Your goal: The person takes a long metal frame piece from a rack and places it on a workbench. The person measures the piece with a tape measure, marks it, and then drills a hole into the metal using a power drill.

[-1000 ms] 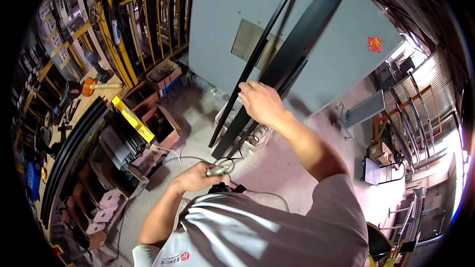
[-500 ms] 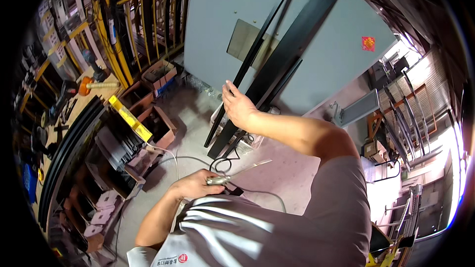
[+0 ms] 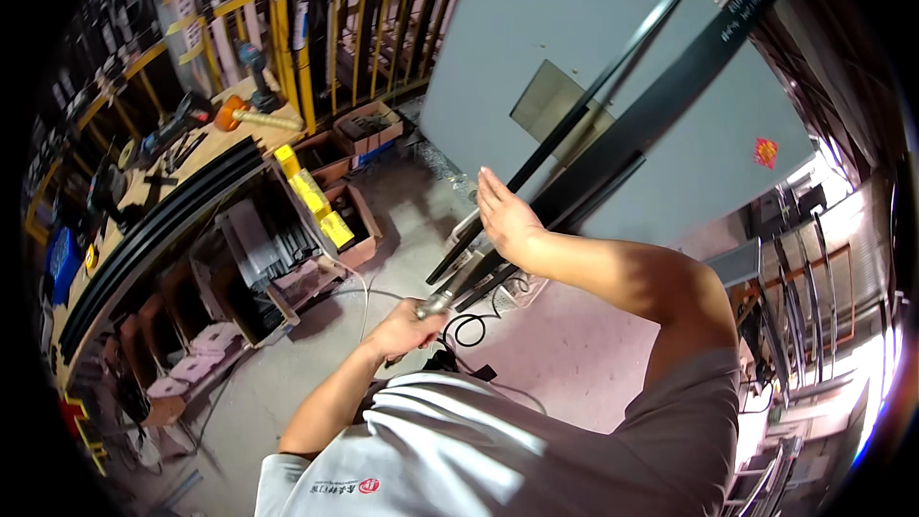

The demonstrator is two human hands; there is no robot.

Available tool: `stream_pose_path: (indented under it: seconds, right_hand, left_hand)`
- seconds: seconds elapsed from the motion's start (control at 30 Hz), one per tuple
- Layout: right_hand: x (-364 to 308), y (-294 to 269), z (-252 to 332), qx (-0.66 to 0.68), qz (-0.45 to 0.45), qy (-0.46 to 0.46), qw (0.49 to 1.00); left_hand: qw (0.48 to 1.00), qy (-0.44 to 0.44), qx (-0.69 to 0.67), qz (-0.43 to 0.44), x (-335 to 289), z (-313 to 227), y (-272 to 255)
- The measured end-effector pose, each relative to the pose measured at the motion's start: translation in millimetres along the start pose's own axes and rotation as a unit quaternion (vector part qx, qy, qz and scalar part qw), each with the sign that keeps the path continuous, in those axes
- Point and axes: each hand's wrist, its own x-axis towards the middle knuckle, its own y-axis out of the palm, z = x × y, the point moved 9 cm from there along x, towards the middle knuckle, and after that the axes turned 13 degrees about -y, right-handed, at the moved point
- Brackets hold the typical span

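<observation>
My left hand is closed around a silver metal hand tool with a slender tip, whose exact kind I cannot make out. The tip points up toward the lower ends of the black profiles. My right hand is held with its fingers stretched out, at the lower part of the long black profiles; whether the palm touches them is hidden. A wide black profile leans at a slant, marked with pale writing at its top. Beside it run a narrow black profile and a shorter black strip.
A large grey panel stands behind the profiles. To the left, a wooden workbench carries an orange mallet, power drills and black strips. Yellow boxes sit by brown bins. Cables lie on the floor.
My left hand has moved up and forward with the tool, its tip now near the profiles' lower ends. My right hand's fingers look straighter. The view has shifted, so the surroundings sit differently.
</observation>
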Motion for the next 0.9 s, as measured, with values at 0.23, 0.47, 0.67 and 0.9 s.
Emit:
stream_pose_path:
  seconds: [0.23, 0.47, 0.67, 0.9]
  right_hand:
    - [28.1, -27.3, -14.8, 0.107, -0.024, 0.016, 0.994]
    - [37.3, -139.6, -10.6, 0.683, -0.359, 0.039, 0.635]
    - [71.4, -220.7, 70.8, 0.611, -0.416, -0.105, 0.665]
    - [110.8, -247.8, 6.9, 0.566, -0.368, -0.209, 0.707]
  left_hand:
    - [0.997, -0.040, 0.066, 0.027, -26.7, 5.0, -36.1]
    - [0.899, 0.206, -0.379, 0.079, -45.8, 38.5, -94.6]
    - [0.730, 0.178, -0.657, 0.055, -65.7, 13.1, -141.2]
    - [0.626, 0.244, -0.740, 0.022, -72.6, -34.4, -205.1]
